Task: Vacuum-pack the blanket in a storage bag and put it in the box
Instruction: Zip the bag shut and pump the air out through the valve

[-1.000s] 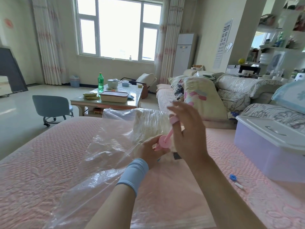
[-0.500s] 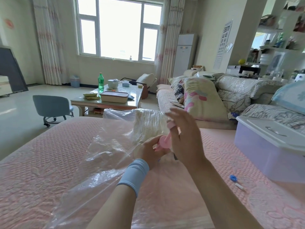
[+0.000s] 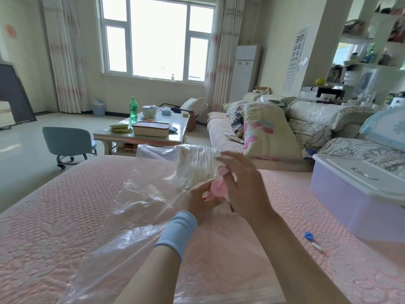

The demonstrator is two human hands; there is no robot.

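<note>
Pink pump gripped by left hand and right hand over storage bag

Domestic living room. Sofa with cushions, coffee table, curtained window, floor-standing air conditioner.

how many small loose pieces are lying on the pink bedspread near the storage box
2, both right of the right forearm, in front of the storage box: a blue ring and, just nearer, a white stick-like piece. Others may hide under the bag.
</note>
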